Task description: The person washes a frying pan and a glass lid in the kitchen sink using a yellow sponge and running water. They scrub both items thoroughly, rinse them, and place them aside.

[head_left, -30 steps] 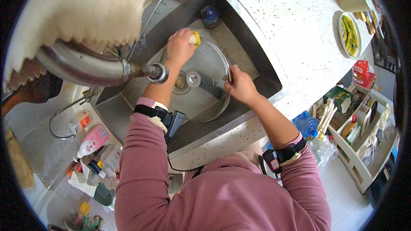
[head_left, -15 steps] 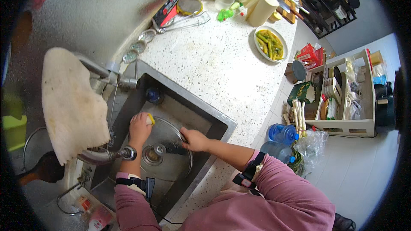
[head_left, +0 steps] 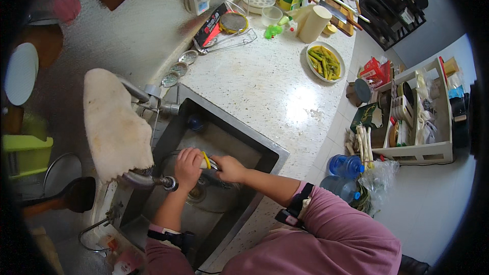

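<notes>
Two hands, both mine, are over the grey sink. Left hand: fingers bent around a yellow-edged sponge, pressing it at the near part of a metal-rimmed lid. Right hand: closed, pinching the lid's rim just beside the sponge. Lid position: inside the sink's outline, above its floor; its exact tilt I cannot tell, since my fingers cover much of it. Black straps circle both my forearms over pink sleeves.

Surroundings: tap spout ends just left of my left wrist; a pale, ragged-edged cloth hangs over its pipe. A blue round object sits in the far corner of the sink.

On the speckled white bench: an oval plate of green pods, a paper roll standing upright behind it, three shells in a row along the left edge. To the right, off the bench, blue-tinted bottles lie near a white rack filled with mixed goods.
</notes>
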`<action>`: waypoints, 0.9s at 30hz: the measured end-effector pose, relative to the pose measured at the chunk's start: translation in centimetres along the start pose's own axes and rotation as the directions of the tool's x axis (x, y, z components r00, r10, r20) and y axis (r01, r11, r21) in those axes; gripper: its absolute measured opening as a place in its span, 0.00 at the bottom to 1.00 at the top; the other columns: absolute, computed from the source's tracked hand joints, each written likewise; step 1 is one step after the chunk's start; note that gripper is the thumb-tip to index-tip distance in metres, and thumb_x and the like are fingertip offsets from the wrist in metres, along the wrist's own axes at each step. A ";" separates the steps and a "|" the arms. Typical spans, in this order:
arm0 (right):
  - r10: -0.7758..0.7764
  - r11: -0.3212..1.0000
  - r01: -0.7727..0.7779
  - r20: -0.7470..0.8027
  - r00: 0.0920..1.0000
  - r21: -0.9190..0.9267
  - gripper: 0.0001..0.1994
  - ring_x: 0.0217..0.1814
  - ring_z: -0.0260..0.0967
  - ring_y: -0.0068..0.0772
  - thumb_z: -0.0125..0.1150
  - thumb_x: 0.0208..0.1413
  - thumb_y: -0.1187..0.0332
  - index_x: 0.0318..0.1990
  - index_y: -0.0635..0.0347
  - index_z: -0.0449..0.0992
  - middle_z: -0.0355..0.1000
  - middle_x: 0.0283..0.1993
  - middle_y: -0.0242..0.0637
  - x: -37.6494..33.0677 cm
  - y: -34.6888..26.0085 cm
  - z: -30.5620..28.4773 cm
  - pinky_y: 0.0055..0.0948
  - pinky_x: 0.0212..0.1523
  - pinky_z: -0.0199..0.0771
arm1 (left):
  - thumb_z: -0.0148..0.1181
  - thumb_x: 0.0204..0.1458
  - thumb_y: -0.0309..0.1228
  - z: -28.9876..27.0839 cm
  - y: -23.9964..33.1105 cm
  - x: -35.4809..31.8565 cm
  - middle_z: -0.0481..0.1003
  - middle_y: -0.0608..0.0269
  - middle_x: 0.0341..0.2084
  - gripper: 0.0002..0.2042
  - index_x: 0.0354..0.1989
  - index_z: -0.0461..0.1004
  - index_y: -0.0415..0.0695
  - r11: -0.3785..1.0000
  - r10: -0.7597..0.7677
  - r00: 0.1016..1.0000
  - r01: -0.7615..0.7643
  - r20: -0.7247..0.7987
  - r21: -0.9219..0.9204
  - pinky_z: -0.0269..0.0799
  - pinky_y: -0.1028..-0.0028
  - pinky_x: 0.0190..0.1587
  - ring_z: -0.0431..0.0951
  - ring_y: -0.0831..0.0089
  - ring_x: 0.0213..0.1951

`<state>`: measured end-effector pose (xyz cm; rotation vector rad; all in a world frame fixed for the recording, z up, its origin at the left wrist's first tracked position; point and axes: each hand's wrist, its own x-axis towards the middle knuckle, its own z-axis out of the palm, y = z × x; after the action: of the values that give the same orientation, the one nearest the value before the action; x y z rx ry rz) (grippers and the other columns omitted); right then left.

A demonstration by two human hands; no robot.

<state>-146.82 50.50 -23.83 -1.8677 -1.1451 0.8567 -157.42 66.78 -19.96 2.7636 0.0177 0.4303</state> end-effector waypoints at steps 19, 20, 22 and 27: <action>-0.091 0.994 0.098 0.138 0.986 -0.047 0.22 0.28 0.70 0.56 0.58 0.43 0.74 0.49 0.61 0.67 0.70 0.24 0.50 -1.3 -2.7 2.4 0.45 0.29 0.69 | 0.60 0.42 0.29 -1.7 0.9 -8.0 0.73 0.56 0.37 0.08 0.33 0.73 0.46 0.822 -0.559 0.803 0.505 -0.207 -0.264 0.67 0.58 0.48 0.72 0.55 0.42; -0.107 0.992 0.116 0.152 0.983 -0.048 0.22 0.28 0.70 0.56 0.58 0.43 0.75 0.49 0.61 0.67 0.70 0.24 0.50 -1.3 -3.0 2.6 0.45 0.29 0.69 | 0.60 0.42 0.29 -2.5 1.6 -7.3 0.73 0.58 0.37 0.09 0.33 0.74 0.46 0.865 -0.488 0.843 0.432 -0.225 -0.254 0.67 0.58 0.50 0.73 0.57 0.42; -0.156 0.986 0.161 0.139 0.978 -0.028 0.22 0.27 0.70 0.55 0.58 0.42 0.75 0.49 0.61 0.67 0.70 0.24 0.50 -1.3 -3.2 3.0 0.45 0.28 0.68 | 0.61 0.40 0.30 -3.3 2.3 -7.2 0.73 0.61 0.37 0.09 0.33 0.74 0.48 0.966 -0.257 0.897 0.227 -0.361 -0.124 0.66 0.60 0.52 0.73 0.60 0.43; -0.203 0.979 0.206 0.193 0.960 0.006 0.22 0.27 0.70 0.54 0.57 0.43 0.76 0.50 0.61 0.67 0.69 0.25 0.50 -1.3 -3.0 3.8 0.41 0.28 0.68 | 0.63 0.39 0.29 -1.7 -2.3 -14.2 0.75 0.60 0.39 0.16 0.40 0.74 0.47 0.856 -0.482 0.749 0.513 -0.454 -0.061 0.67 0.62 0.53 0.73 0.57 0.45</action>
<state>-151.69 51.18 -22.90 -1.6682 -1.4395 0.9278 -171.33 68.57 -23.37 2.5016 0.8831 0.9196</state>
